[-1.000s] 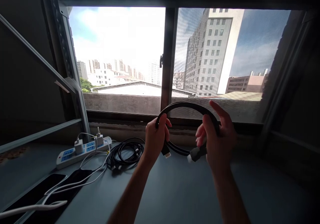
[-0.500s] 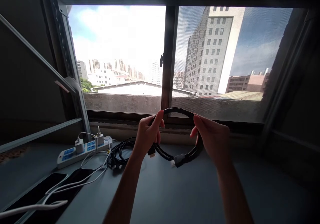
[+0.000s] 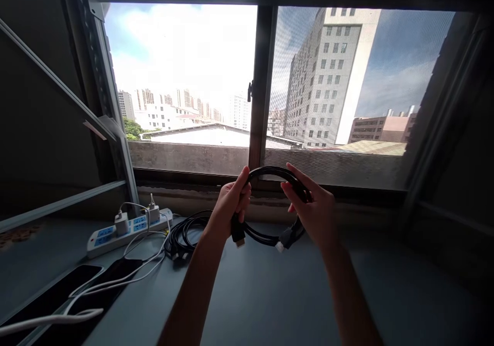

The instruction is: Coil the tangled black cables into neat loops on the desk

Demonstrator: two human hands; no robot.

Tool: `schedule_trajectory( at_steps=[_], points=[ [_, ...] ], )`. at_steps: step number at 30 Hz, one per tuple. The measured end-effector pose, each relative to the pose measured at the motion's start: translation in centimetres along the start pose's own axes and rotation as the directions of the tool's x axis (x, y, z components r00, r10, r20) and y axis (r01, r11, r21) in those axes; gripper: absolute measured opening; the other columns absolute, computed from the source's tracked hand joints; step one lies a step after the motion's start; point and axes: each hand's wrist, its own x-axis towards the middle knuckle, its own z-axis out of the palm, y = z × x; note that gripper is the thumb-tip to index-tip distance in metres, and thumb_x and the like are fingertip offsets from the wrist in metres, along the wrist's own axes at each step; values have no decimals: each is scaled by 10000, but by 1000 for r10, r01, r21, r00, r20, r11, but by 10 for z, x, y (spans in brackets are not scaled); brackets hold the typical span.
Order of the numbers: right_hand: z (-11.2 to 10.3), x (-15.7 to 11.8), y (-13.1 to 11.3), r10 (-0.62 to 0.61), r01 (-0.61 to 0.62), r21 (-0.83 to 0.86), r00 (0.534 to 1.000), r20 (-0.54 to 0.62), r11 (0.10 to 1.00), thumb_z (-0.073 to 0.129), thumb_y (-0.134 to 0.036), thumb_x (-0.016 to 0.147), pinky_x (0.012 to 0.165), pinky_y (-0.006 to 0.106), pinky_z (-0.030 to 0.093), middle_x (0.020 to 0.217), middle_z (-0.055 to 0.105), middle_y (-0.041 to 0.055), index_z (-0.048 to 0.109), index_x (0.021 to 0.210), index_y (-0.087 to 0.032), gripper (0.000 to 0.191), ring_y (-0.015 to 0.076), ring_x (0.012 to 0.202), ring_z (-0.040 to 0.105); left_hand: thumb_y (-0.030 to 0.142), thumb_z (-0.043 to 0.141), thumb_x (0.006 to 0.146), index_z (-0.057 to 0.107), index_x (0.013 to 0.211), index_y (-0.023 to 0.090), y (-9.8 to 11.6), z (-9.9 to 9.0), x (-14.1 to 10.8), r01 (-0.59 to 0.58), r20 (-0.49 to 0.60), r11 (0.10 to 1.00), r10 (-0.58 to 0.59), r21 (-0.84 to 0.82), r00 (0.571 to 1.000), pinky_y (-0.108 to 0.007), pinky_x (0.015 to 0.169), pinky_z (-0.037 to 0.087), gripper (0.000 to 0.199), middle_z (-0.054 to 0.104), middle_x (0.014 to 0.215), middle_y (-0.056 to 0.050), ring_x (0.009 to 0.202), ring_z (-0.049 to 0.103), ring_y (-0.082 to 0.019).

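Note:
A black HDMI cable [image 3: 266,240], wound into a loop, is held up above the desk in both hands. My left hand [image 3: 230,204] is closed round the loop's left side, thumb uppermost. Below its fingers hangs one plug [image 3: 238,237] with a bare metal tip. On the right side, my right hand [image 3: 314,210] has the cable between thumb and fingers, with the index finger stretched along the outside. The other plug [image 3: 284,239], whose tip looks pale, sits at the bottom right of the loop. Fingers hide parts of the cable on both sides.
Left on the grey desk [image 3: 262,299] lie another coiled black cable [image 3: 187,235], a white power strip [image 3: 168,216] with chargers, white cords [image 3: 127,283] and two dark phone-like slabs [image 3: 83,274]. A window [image 3: 264,89] and metal rack [image 3: 129,166] stand behind.
My right hand has shifted left and regripped the cable with its fingers more spread. The loop has narrowed, and the lower plugs have moved slightly right.

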Motion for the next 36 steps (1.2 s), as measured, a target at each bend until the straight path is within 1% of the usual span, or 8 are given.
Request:
schedule_trajectory(
  at_steps=[3,9,14,19,23,29,32,36],
  points=[
    [3,0,4,-91,91,-52,996,5,994,531,-348,877,442,216,437,765,612,-9,590,1202,-241,347,78,423,510,587,519,767,325,516,191,4,1,-3,28,16,999,-27,-28,999,-171,265,158,507,225,334,88,282,191,-35],
    [4,1,10,-71,83,-104,991,109,991,478,-366,904,443,222,412,830,626,4,585,1205,-239,344,66,386,461,380,623,752,258,470,181,-1,-3,-3,9,157,1000,-7,-14,988,-193,329,131,502,219,329,95,265,199,-3],
    [4,-2,9,76,-7,-363,981,176,932,556,-269,817,660,297,462,1010,632,18,435,1328,-291,526,134,598,572,247,631,679,273,467,186,-14,2,7,-2,7,993,3,-119,1000,-190,321,118,421,212,323,106,278,184,-5],
    [10,-6,11,314,-94,-557,896,314,825,570,-221,777,666,295,418,1076,588,57,211,1444,-280,760,201,783,588,231,602,661,303,493,193,-21,10,12,-12,-200,993,-11,-117,980,-175,305,145,345,247,330,104,294,209,-20],
    [15,-4,18,373,-122,-560,855,359,820,519,-164,794,629,269,403,978,614,51,179,1457,-253,751,192,749,579,236,593,665,320,514,194,-22,8,13,-46,-237,996,27,-78,971,-167,291,143,315,248,338,107,299,188,-23],
    [17,-5,29,335,-158,-441,870,361,884,479,-154,825,529,235,414,904,640,33,219,1447,-287,687,153,598,585,328,617,655,375,543,185,-27,-4,23,-34,-308,993,66,109,949,-153,270,157,302,288,408,92,338,234,-30],
    [26,-5,32,444,-210,-547,829,340,811,462,-141,843,511,243,404,913,649,64,218,1450,-254,664,183,627,619,365,570,701,400,573,179,-40,-5,33,-19,-323,975,92,222,942,-162,268,169,282,290,441,86,339,224,-30],
    [46,-7,60,598,-214,-742,744,298,635,405,-201,926,693,309,444,1029,628,124,243,1435,-184,535,266,934,602,368,462,796,363,605,187,-75,-9,55,108,-259,911,-2,397,966,-167,284,209,281,278,472,78,338,243,-33]
  ],
)
